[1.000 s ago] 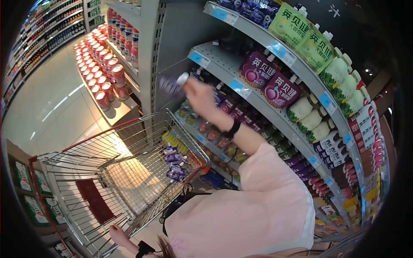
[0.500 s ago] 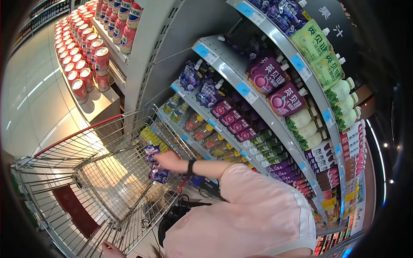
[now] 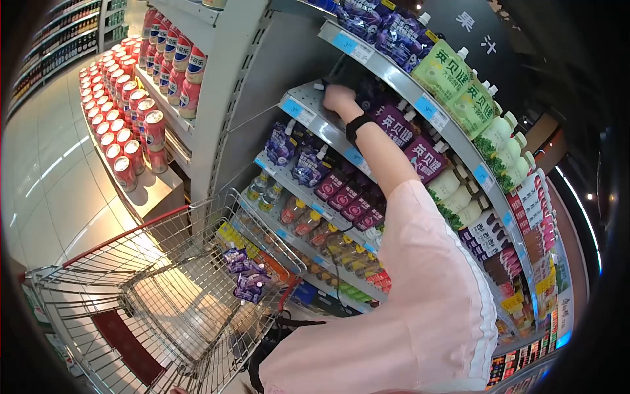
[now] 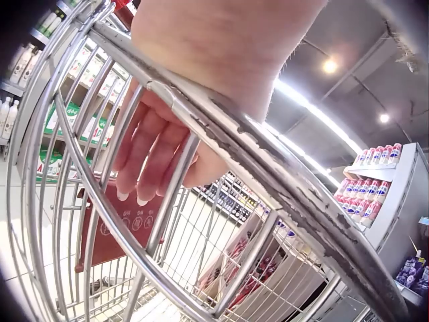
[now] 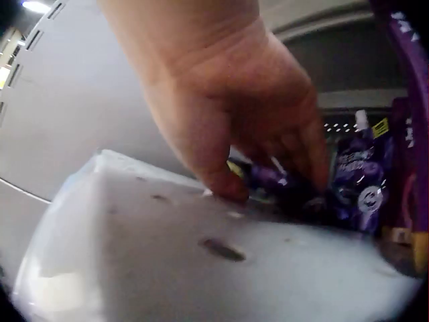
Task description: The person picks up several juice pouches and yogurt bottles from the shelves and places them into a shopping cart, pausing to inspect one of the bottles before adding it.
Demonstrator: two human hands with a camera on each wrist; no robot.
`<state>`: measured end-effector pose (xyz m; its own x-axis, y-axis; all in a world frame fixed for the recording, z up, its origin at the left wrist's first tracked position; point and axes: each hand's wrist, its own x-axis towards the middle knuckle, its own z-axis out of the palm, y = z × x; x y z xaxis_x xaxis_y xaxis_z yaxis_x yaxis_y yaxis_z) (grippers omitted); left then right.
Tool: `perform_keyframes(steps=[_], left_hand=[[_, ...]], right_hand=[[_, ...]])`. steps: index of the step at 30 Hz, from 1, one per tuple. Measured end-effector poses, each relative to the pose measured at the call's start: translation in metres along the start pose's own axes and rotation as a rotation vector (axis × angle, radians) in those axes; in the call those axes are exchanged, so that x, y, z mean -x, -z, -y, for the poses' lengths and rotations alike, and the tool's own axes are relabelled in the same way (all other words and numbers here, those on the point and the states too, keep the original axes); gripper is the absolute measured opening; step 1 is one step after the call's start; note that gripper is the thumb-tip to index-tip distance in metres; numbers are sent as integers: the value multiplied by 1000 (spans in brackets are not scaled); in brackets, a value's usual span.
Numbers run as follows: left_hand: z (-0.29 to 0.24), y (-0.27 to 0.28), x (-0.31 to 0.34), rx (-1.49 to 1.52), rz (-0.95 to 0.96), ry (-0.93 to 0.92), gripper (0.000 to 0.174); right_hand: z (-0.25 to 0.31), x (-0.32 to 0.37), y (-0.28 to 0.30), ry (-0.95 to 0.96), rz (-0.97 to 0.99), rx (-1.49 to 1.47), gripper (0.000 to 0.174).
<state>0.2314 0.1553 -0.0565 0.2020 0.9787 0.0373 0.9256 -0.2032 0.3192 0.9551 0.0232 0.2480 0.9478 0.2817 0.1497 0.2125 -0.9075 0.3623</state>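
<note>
My right hand (image 3: 339,98) reaches into the left end of the middle shelf. In the right wrist view, its thumb and fingers curl round a purple spouted pouch (image 5: 271,178) lying low on the perforated shelf board (image 5: 161,235); the hand hides part of it. Another purple pouch (image 5: 362,178) stands just beyond the fingers. My left hand (image 4: 157,147) hangs loosely inside the shopping cart, its wrist over the cart's worn metal rim (image 4: 281,181), holding nothing. Several purple pouches (image 3: 246,276) lie in the cart near its shelf-side end.
Below are shelves with purple pouches (image 3: 281,144) and bottles (image 3: 269,197). Green pouches (image 3: 446,72) stand on the upper shelf. A grey side panel (image 3: 252,85) closes the shelf's left end. Red cans (image 3: 154,131) fill a display beyond the cart's red bar (image 3: 125,236).
My right hand carried a purple pouch from the shelves down into the cart and left it there. It then rose back to the middle shelf. The left hand stayed by the cart.
</note>
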Motion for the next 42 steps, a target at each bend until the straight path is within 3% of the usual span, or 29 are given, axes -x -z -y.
perform_keyframes(steps=[8, 12, 13, 16, 18, 24, 29, 32, 35, 38, 42], left_hand=[[0, 3, -1, -12, 18, 2, 28], [-3, 4, -1, -69, 61, 22, 30], [2, 0, -1, -75, 84, 24, 30], [-2, 5, 0, -79, 138, 47, 30], [0, 3, 0, 15, 82, 25, 31], [-9, 16, -2, -19, 236, 121, 36], [-8, 13, -1, -1, 210, 135, 37], [-8, 12, -1, -4, 204, 151, 36], [-10, 11, -1, 59, 167, 129, 30], [-10, 16, -1, 80, 177, 102, 25], [-29, 34, -5, 55, 219, 145, 26]], right_hand=[[-15, -26, -5, -103, -224, -45, 24], [-32, -27, 7, -191, -520, -382, 26], [-39, -32, 4, -133, -587, -412, 24], [-32, -30, 1, -121, -353, -1240, 25], [-27, -25, -15, -53, -248, -1430, 26], [-30, -15, -23, -57, -216, -1402, 33], [-28, -6, 0, -135, -87, -1322, 42], [-39, -28, -16, -116, -185, -1374, 37], [-38, -41, -24, -184, -157, -1445, 30], [-41, -56, -31, -78, -476, -927, 28], [-26, -25, -14, -11, -488, -1003, 31]])
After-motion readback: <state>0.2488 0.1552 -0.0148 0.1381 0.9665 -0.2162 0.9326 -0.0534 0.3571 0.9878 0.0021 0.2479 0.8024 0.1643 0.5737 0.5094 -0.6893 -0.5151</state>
